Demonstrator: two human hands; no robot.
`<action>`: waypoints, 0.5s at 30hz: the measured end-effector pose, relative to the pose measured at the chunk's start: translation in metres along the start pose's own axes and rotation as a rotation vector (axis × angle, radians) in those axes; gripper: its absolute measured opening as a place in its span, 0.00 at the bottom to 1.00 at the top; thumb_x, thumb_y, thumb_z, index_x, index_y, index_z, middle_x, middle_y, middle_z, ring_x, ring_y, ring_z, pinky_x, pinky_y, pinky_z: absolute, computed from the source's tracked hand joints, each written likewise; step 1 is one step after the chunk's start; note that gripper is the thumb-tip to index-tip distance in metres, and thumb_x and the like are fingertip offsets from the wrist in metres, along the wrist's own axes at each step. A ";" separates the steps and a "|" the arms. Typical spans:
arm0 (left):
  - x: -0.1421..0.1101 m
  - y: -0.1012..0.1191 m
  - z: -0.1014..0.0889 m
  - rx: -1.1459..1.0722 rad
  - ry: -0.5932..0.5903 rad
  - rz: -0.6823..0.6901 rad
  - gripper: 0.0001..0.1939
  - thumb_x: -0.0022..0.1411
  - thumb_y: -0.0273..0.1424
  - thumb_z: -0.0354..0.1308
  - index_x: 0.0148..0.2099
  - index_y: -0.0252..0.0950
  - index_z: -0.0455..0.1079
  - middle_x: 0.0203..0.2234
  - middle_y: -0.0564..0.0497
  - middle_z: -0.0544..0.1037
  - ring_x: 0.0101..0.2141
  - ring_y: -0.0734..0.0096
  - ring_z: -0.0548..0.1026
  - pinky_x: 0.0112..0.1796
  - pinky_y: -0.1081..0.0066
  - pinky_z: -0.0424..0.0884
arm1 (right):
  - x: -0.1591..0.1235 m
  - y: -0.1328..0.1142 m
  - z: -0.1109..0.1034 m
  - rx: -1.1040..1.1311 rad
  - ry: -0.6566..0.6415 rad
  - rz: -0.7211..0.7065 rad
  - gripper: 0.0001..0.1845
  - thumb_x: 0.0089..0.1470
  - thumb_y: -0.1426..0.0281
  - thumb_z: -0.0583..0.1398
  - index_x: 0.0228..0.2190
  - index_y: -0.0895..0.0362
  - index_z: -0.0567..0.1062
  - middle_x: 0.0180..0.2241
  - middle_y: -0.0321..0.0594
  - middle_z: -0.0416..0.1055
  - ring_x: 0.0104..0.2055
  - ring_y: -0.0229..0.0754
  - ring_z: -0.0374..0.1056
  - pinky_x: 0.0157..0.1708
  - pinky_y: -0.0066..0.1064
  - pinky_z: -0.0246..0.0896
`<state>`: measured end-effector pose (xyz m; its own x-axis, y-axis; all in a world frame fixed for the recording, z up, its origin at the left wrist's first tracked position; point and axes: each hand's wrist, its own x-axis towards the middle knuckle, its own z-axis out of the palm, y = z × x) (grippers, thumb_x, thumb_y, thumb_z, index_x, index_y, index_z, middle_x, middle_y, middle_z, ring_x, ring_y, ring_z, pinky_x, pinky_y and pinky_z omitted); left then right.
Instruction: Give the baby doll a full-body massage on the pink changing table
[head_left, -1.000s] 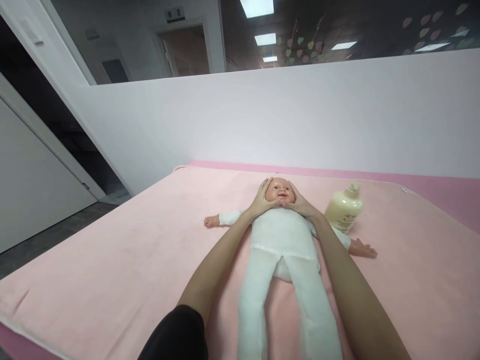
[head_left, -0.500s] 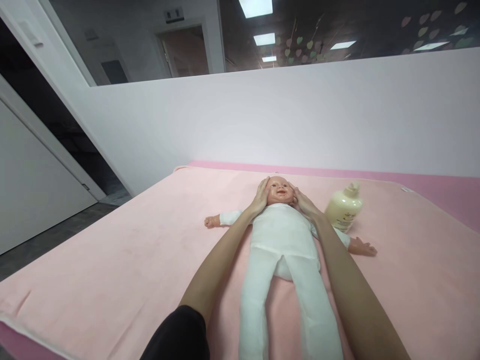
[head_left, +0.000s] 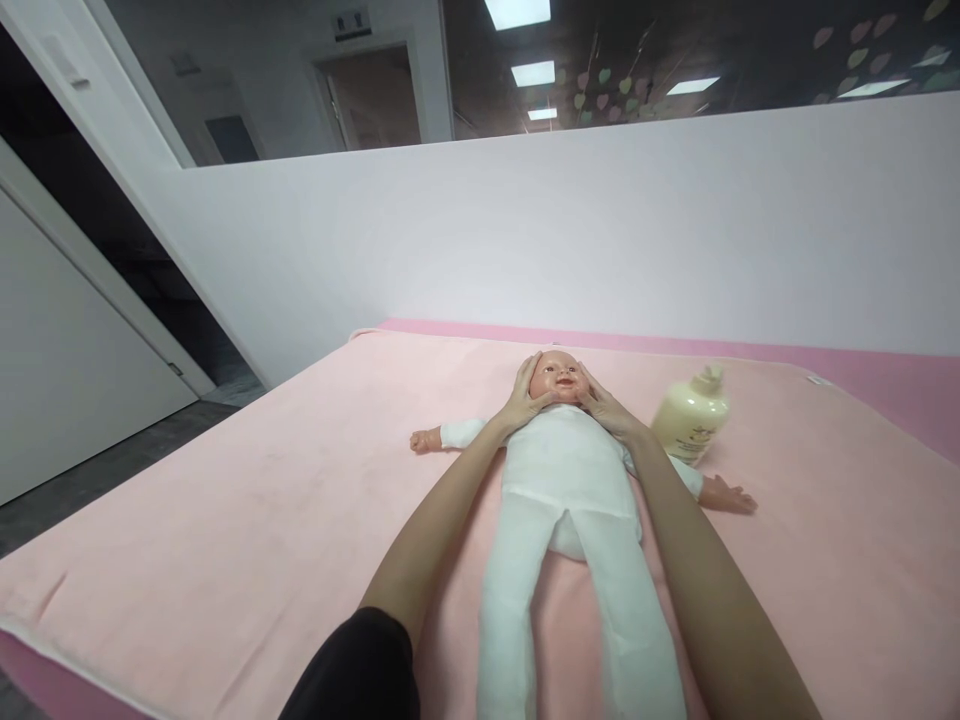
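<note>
A baby doll (head_left: 570,470) with a white cloth body lies on its back, legs toward me and arms spread. My left hand (head_left: 523,400) cups the left side of the doll's head (head_left: 557,372), fingers up along it and the thumb at the chin. On the other side my right hand (head_left: 602,405) mirrors this hold, its thumb near the mouth and chin. Both sets of fingers are partly hidden beside the head. To the right of my right hand stands a pale yellow pump bottle (head_left: 690,415), behind the doll's outstretched arm.
A pink blanket (head_left: 262,520) covers the padded surface under the doll. Beyond it rises a white wall (head_left: 600,230) with a window (head_left: 720,60) above. A white door (head_left: 75,350) and a dark gap are at the left.
Both thumbs have come inward and down onto the doll's lower face near the chin. The palms stay along the sides of the head, and the bottle has not moved.
</note>
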<state>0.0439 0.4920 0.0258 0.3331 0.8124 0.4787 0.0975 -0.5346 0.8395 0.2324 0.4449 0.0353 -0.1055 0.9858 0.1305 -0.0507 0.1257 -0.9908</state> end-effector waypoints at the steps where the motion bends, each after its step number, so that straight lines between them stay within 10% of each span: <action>1: 0.001 -0.002 0.000 -0.002 -0.002 0.002 0.47 0.50 0.47 0.64 0.67 0.43 0.47 0.66 0.45 0.48 0.65 0.58 0.46 0.64 0.60 0.44 | 0.000 0.001 0.000 -0.003 -0.008 0.002 0.51 0.44 0.48 0.65 0.63 0.42 0.49 0.63 0.35 0.53 0.62 0.44 0.57 0.59 0.39 0.57; 11: 0.002 -0.003 -0.002 -0.148 -0.032 -0.029 0.42 0.56 0.49 0.58 0.67 0.42 0.48 0.66 0.46 0.50 0.65 0.60 0.50 0.63 0.61 0.50 | 0.001 -0.007 0.010 0.170 0.108 0.039 0.34 0.52 0.48 0.58 0.58 0.43 0.63 0.56 0.37 0.66 0.52 0.44 0.69 0.53 0.38 0.65; 15: -0.002 0.005 -0.001 -0.167 0.003 -0.065 0.44 0.54 0.48 0.61 0.67 0.40 0.50 0.66 0.45 0.51 0.64 0.60 0.51 0.63 0.62 0.51 | 0.002 -0.003 0.008 0.061 0.109 -0.076 0.41 0.46 0.47 0.62 0.59 0.46 0.62 0.59 0.38 0.61 0.59 0.47 0.61 0.58 0.39 0.60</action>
<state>0.0430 0.4883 0.0290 0.3283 0.8449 0.4223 -0.0380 -0.4349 0.8997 0.2240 0.4451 0.0385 0.0093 0.9803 0.1971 -0.1146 0.1969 -0.9737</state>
